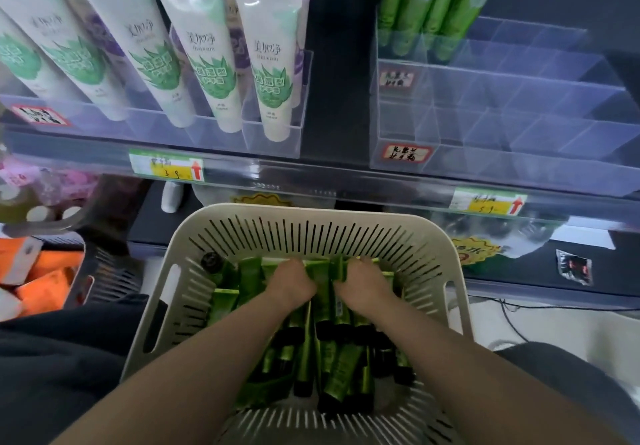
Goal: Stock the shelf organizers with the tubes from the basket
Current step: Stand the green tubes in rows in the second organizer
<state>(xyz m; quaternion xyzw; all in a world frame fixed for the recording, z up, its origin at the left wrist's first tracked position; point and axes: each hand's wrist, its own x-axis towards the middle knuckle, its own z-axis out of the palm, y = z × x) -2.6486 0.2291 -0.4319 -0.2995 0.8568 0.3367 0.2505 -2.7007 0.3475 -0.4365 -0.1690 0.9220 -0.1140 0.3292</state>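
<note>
A cream slotted basket (304,222) sits in front of me, filled with several green tubes with black caps (341,368). Both my hands are down inside it at the far end. My left hand (292,283) has its fingers curled around the flat ends of green tubes. Just to its right, my right hand (363,283) is curled on green tubes too. Above on the shelf, a clear divided organizer (519,98) stands at the right, with several green tubes (433,4) upright in its back left slots.
A second clear organizer (270,139) at the left holds several white tubes with green or purple prints (207,56). Price tags (166,167) line the shelf edge. A dark crate with orange packs (41,271) stands at lower left. A cable (512,320) runs along the floor at right.
</note>
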